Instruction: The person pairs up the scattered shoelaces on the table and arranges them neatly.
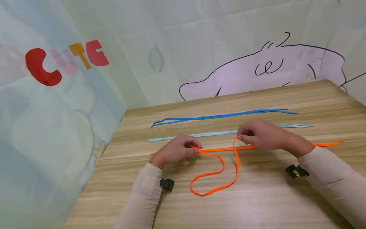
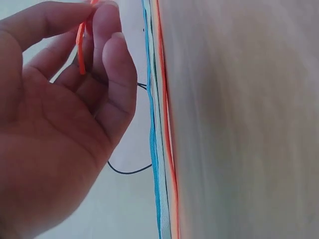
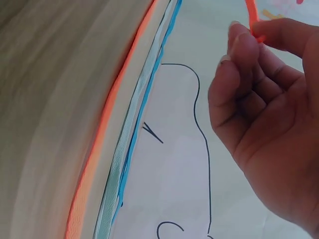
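An orange shoelace (image 1: 237,163) runs between the two hands, its slack curving in a wavy loop toward the front of the table. My left hand (image 1: 180,149) pinches one part of it between thumb and fingertips; a short orange tip (image 2: 81,55) hangs inside the fingers in the left wrist view. The right hand (image 1: 263,136) pinches the other part of the lace (image 3: 251,15) between thumb and forefinger, held up in the right wrist view. Behind the loop, a second orange strand (image 1: 217,149) lies straight across the table, partly covered by both hands.
Farther back, a pale blue shoelace (image 1: 211,134) lies roughly parallel, partly behind the right hand. Beyond it is a doubled blue shoelace (image 1: 223,116). The wooden table (image 1: 257,197) meets a printed cloth wall (image 1: 160,38) at its back and left edges.
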A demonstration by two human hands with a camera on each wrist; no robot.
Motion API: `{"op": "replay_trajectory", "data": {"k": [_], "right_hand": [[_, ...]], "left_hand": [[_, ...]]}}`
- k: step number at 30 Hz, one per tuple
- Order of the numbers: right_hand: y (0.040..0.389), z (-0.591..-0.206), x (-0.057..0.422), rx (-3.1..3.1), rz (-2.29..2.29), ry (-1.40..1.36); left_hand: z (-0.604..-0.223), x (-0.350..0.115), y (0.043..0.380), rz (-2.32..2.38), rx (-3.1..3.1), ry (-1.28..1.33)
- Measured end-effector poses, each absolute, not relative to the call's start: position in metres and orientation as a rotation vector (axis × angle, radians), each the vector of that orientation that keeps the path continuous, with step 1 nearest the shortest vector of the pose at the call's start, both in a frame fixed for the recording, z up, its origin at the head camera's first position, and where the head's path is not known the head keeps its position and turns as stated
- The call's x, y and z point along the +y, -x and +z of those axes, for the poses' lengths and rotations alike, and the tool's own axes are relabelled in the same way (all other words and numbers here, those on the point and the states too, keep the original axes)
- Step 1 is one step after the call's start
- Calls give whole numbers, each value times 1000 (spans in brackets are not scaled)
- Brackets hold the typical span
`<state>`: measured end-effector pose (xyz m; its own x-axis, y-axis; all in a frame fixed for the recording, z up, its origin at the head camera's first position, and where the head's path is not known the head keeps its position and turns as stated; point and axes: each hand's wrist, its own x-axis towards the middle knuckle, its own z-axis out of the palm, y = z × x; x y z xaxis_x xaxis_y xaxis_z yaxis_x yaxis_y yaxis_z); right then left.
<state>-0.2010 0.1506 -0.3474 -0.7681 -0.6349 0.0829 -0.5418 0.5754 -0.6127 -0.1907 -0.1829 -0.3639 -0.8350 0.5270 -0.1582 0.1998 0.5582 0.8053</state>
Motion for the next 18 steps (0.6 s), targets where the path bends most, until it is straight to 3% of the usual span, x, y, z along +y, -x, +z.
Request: {"op": "replay_trajectory", "data": {"k": [18], "right_hand": [[207,-340,170,2746,-1050,883]], "left_hand": [[-364,-189,194,1301,2390,-515]]}}
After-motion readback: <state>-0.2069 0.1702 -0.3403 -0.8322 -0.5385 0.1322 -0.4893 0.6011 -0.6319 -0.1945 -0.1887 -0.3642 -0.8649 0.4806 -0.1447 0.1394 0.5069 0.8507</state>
